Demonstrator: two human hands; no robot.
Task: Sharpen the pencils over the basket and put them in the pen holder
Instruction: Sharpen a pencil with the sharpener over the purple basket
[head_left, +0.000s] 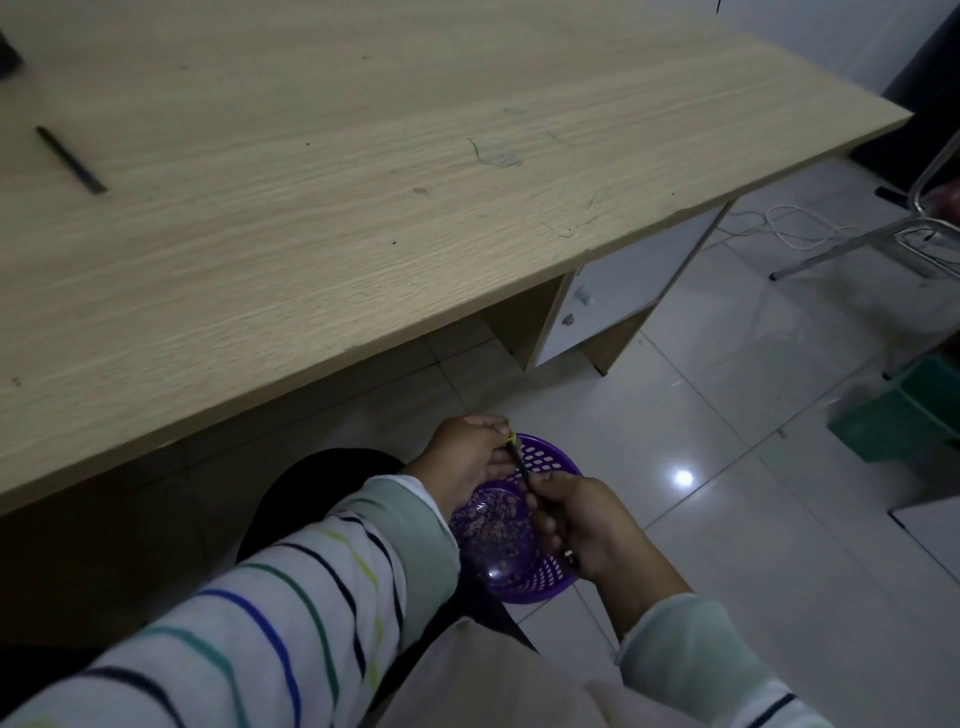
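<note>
Both hands work directly above the purple basket (550, 577), prob. so the shavings (493, 525) drop into it, not onto the floor. L hand (467, 457) pinches a small yellow sharpener (511, 440); R hand (587, 525) is curled round the dark pencil (521, 467). The pencil's long axis runs from the basket's near-right side to its far rim, tip pointing away from the person, into the sharpener. A second pencil (70, 160) lies on the worktop (363, 208), well beyond the basket, far left.

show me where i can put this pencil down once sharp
The desk is bare from the loose pencil at its left across to its right edge. Crowded over the basket, where the left hand holds the sharpener and the right hand the held pencil.
</note>
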